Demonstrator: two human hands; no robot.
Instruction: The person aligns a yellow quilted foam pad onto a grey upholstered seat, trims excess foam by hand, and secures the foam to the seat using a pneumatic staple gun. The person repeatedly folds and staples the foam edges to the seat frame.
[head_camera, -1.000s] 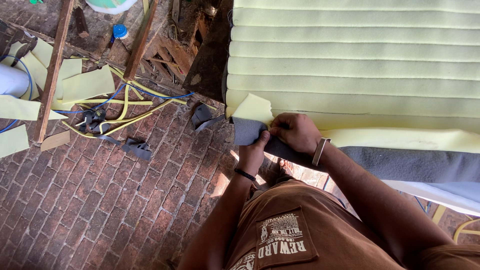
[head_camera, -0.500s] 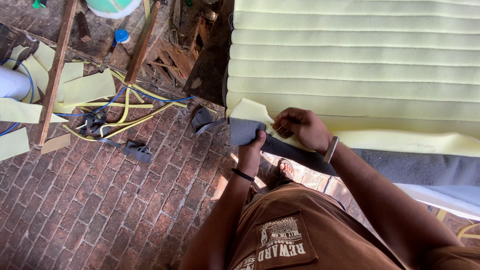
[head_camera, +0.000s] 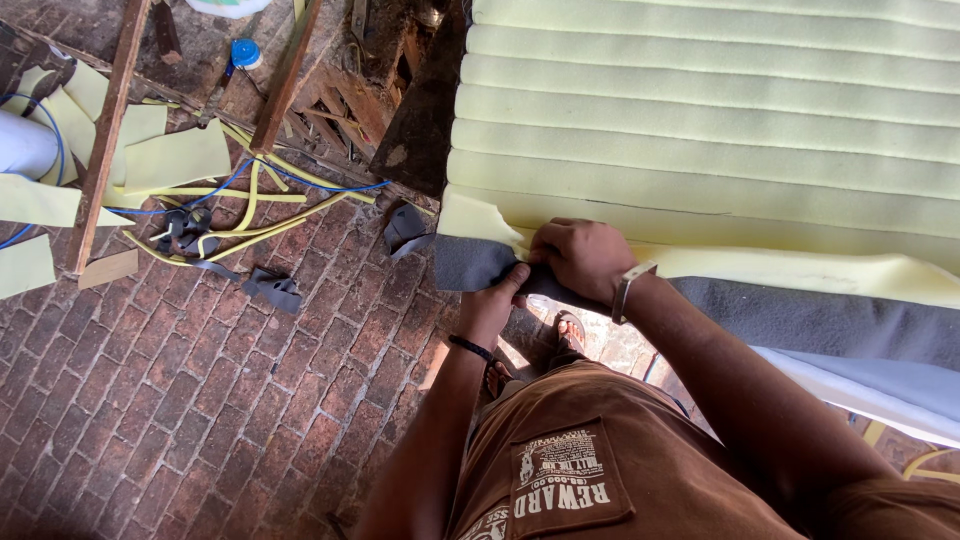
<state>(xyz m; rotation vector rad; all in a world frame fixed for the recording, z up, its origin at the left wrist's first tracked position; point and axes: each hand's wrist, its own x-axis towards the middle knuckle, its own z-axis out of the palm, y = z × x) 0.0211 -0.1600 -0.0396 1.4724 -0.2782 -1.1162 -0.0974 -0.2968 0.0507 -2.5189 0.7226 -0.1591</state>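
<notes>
Where hands meet: grey fabric (head_camera: 470, 263) (pinched) between.

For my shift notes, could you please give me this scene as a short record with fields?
left hand: pinching the grey fabric edge from below
right hand: pressing on the grey fabric at the foam's corner
yellow foam panel: ribbed, lying above the fabric
brick floor: foam offcuts, fabric scraps, blue cable
</notes>
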